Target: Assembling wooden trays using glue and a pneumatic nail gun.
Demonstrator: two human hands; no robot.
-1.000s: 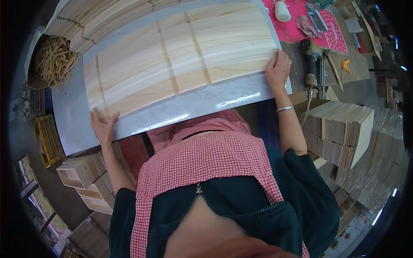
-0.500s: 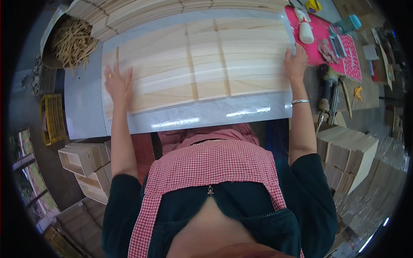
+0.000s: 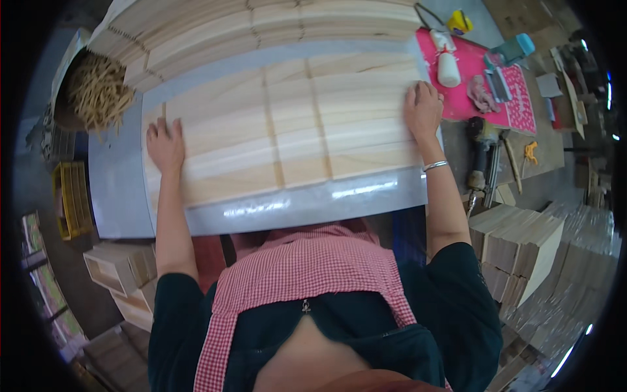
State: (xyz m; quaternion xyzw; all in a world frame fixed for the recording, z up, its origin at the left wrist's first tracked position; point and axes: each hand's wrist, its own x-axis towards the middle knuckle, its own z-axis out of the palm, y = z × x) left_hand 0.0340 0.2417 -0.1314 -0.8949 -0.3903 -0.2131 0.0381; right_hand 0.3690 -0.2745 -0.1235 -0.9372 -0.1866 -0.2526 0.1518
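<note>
Pale wooden boards (image 3: 228, 134) lie side by side on the grey tabletop, crossed by two darker grooves and a short one near the left end. On their left end rests my left hand (image 3: 166, 147), palm down, fingers a little apart. My right hand (image 3: 424, 114), with a silver bangle at the wrist, lies over the boards' right end; its fingers are bent but apart, and their tips are slightly blurred. Neither hand lifts anything.
More grooved boards (image 3: 196, 39) are stacked along the far side. A bin of wood strips (image 3: 98, 91) stands far left. On the right are a white bottle (image 3: 448, 69), a pink cloth (image 3: 431, 49), a power tool (image 3: 480, 153) and stacked wooden pieces (image 3: 516, 242).
My view has shifted, so the table sits lower in the picture. My right hand has come inward from the boards' right edge onto their end. The left hand stays at the left end.
</note>
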